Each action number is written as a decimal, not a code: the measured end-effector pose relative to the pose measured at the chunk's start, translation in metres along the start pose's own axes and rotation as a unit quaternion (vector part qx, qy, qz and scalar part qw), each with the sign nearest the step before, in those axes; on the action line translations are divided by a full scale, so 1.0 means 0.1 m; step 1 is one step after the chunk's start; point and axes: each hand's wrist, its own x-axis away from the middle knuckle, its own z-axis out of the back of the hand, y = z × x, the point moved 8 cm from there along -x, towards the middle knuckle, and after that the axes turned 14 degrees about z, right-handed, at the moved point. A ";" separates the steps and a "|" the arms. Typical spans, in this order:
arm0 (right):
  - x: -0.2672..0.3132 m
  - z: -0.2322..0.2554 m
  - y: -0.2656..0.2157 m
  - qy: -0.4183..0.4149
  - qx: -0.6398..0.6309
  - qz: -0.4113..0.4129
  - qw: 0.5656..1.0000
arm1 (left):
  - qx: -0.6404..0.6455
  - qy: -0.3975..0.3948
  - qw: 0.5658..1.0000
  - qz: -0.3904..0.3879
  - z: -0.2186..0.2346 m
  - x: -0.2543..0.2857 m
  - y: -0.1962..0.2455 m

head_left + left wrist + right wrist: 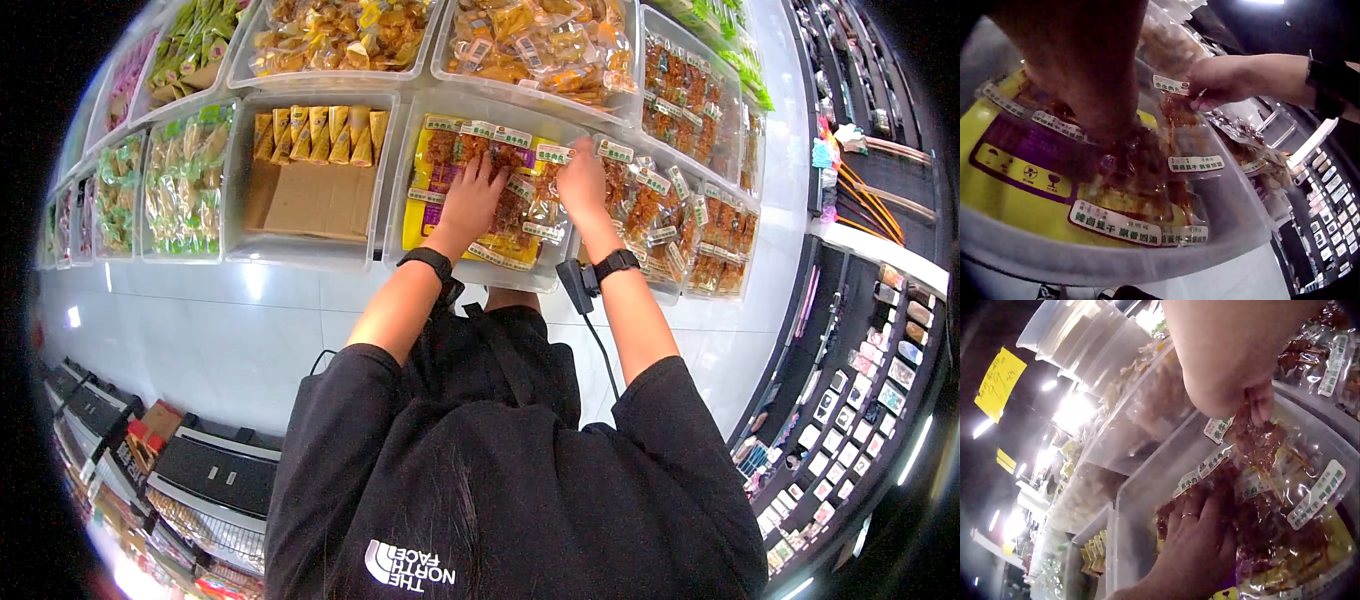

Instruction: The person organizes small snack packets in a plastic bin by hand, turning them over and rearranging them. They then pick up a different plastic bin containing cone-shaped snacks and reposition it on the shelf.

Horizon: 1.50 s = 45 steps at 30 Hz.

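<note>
A clear plastic bin (395, 215) in the head view holds transparent snack packets with reddish-brown food on sticks and white labels, over a yellow and purple sheet. My left hand (470, 205) lies on the packets (1260, 544), its fingers extended and slightly spread in the right wrist view. At the bin's right side, my right hand (582, 185) pinches the top of one snack packet (1182, 128) beside its label. That packet hangs down along the bin's inner wall, with a second label at its lower end. In the right wrist view my right fingertips (1262, 403) are partly hidden behind the hand.
To the left, a bin holds a row of yellow cone-shaped packets (330, 135) and a cardboard piece (310, 200). More labelled packets (650, 205) fill the bin on the right. Further bins (540, 45) stand behind. A black display rack (850, 400) stands farther right.
</note>
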 end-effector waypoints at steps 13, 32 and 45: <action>-0.09 -0.26 -0.05 0.003 0.071 -0.051 0.996 | 0.019 0.089 0.995 0.036 -0.06 -0.04 -0.03; -0.05 0.14 0.04 -0.031 0.014 -0.047 0.998 | 0.273 -0.061 0.953 0.115 -0.04 0.04 -0.23; -0.27 -0.56 0.03 -0.088 0.107 0.024 0.990 | 0.103 -0.064 0.955 0.272 0.44 0.27 -0.83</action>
